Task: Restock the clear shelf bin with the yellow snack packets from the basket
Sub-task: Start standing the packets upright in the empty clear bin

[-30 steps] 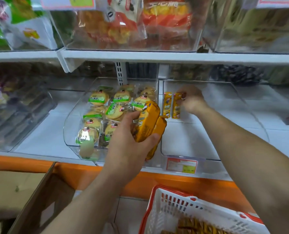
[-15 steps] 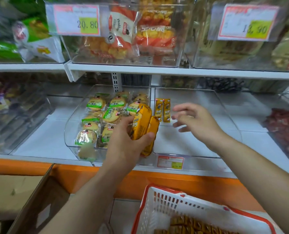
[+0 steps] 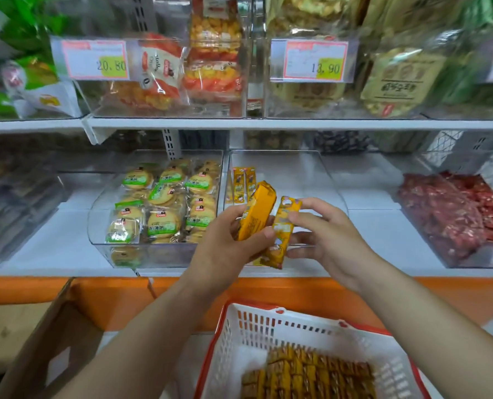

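Observation:
My left hand (image 3: pixel 225 243) grips a small bundle of yellow snack packets (image 3: pixel 257 210) in front of the clear shelf bin (image 3: pixel 320 180). My right hand (image 3: pixel 323 231) pinches one packet (image 3: pixel 282 234) at the right side of that bundle, thumb on its front. Two yellow packets (image 3: pixel 243 182) stand at the back left of the bin. The white basket with a red rim (image 3: pixel 268 329) sits low in front, with several more yellow packets (image 3: pixel 311 372) lying inside.
Left of the clear bin, another bin (image 3: pixel 159 254) holds green-labelled biscuit packs. A bin of red-wrapped snacks (image 3: pixel 455 214) stands at the right. The upper shelf (image 3: pixel 268 123) carries bins with price tags. An open cardboard box (image 3: pixel 38 335) sits at lower left.
My right hand has drawn back from the bin's rear, where it left a packet, and now pinches a packet in my left hand's bundle. The view has tilted down slightly.

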